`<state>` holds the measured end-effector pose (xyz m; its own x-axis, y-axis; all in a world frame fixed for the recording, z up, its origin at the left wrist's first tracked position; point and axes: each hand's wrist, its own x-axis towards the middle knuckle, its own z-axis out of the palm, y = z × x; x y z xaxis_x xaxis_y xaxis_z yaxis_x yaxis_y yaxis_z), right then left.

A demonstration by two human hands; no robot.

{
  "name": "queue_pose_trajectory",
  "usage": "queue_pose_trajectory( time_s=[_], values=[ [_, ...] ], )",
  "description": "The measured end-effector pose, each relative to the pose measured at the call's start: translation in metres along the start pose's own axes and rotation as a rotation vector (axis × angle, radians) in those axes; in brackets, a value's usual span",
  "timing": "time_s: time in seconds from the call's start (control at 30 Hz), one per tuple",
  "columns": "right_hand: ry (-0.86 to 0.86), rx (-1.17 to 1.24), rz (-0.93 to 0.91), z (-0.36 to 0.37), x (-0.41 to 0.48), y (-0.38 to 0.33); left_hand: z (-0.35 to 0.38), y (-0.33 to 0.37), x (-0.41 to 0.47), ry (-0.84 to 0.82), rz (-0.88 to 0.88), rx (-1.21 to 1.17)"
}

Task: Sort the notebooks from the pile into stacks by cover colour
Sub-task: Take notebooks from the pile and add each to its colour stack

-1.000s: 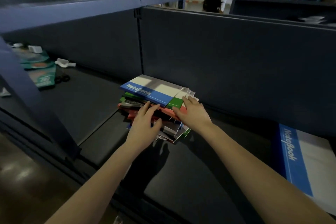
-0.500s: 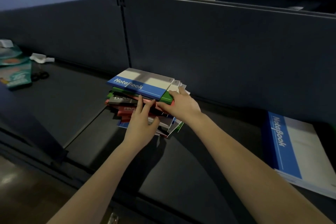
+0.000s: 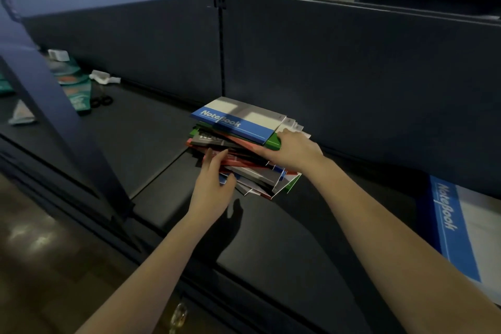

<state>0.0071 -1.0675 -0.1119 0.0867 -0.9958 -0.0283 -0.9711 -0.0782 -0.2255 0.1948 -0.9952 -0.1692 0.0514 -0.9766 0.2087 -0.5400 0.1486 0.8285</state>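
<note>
A messy pile of notebooks (image 3: pixel 252 171) lies on the dark shelf (image 3: pixel 271 238), against the back panel. A blue-and-white notebook (image 3: pixel 238 119) tops it, with green (image 3: pixel 273 141), red and black covers fanned out below. My right hand (image 3: pixel 295 149) grips the upper notebooks at their right edge, thumb on top by the green cover. My left hand (image 3: pixel 214 184) presses the pile's front left side, fingers against the red and black covers. A separate blue-and-white notebook (image 3: pixel 461 228) lies flat at the far right.
A blue metal post (image 3: pixel 54 106) slants up at the left. Behind it lie teal packets (image 3: pixel 76 89), a white scrap and black scissors (image 3: pixel 101 101). A dark panel (image 3: pixel 352 76) backs the shelf. People stand beyond it. Brown floor shows lower left.
My right hand has slid from the top of the pile to its right edge and taken hold of the upper notebooks. My left hand has shifted slightly on the front side.
</note>
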Motion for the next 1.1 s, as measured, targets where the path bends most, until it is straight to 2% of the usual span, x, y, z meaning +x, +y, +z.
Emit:
queue_pose_trajectory(
  time_s=[0.2,0.53,0.73,1.1],
  values=[
    [0.063,-0.029,0.030,-0.004,-0.001,-0.005,-0.006,-0.006,-0.004,0.027,0.022,0.002],
    [0.043,-0.131,-0.092,0.002,0.003,-0.014,-0.013,-0.007,-0.011,0.038,0.020,-0.022],
    [0.118,-0.273,-0.121,-0.013,0.013,-0.013,-0.022,-0.009,-0.014,0.023,-0.001,0.005],
    [0.152,-0.212,-0.054,-0.004,-0.009,-0.016,-0.044,0.000,-0.029,0.042,-0.085,-0.016]
  ],
)
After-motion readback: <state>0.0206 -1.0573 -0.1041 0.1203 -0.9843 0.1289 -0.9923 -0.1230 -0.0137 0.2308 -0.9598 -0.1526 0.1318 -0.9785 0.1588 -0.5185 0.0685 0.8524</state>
